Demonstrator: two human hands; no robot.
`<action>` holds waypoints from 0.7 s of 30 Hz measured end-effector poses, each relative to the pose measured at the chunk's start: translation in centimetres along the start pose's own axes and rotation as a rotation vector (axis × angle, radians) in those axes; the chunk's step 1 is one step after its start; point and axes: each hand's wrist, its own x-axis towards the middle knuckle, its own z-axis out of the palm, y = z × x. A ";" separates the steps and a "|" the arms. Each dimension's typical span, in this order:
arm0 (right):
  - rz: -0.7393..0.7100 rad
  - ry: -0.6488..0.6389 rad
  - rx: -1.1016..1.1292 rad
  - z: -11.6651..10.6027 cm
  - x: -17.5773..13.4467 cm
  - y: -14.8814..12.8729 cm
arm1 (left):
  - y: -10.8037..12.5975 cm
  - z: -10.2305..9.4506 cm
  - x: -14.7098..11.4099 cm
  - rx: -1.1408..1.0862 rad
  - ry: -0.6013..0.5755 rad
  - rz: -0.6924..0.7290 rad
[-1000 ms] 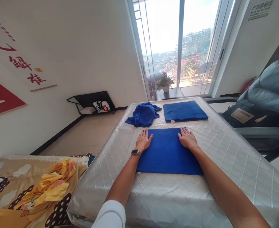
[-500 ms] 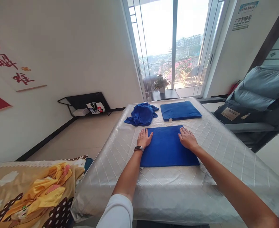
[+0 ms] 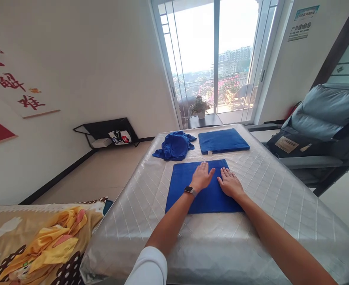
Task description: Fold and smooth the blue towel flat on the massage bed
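A blue cloth, folded into a flat rectangle like a towel, lies in front of me on the silver quilted table cover. My left hand rests flat on its middle, fingers stretched out and thumb apart; a watch is on that wrist. Flat near the cloth's right edge lies my right hand, its fingers extended. Neither hand grips anything. Beyond them sit a crumpled blue cloth at the far left and a folded blue cloth stack with a small white tag at the far right.
A grey recliner stands to the right of the table. At lower left is a patterned bedspread with a yellow garment on it. Past the table's far edge, a potted plant stands before the glass door.
My left hand has moved right, from the folded cloth's left edge to its middle. My right hand stays near the right edge. The view has shifted slightly.
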 end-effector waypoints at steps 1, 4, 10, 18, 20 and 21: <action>-0.015 -0.003 -0.012 0.0 -0.1 0.1 | 2.2 0.8 0.3 -0.020 -0.008 0.107; -0.070 -0.016 -0.056 0.1 -0.5 0.4 | 6.3 2.7 0.4 -0.100 -0.013 0.246; -0.026 0.018 -0.031 -0.1 -0.3 0.0 | 2.8 1.7 -2.8 -0.080 -0.076 0.133; -0.004 0.007 -0.010 0.2 0.1 0.0 | -7.5 -1.8 -9.5 0.051 -0.144 -0.217; -0.001 0.015 -0.019 0.0 0.2 -0.1 | -9.2 -2.2 -10.8 0.068 -0.125 -0.288; 0.004 0.025 -0.027 -0.2 0.1 -0.3 | -9.7 -2.2 -11.3 0.070 -0.117 -0.308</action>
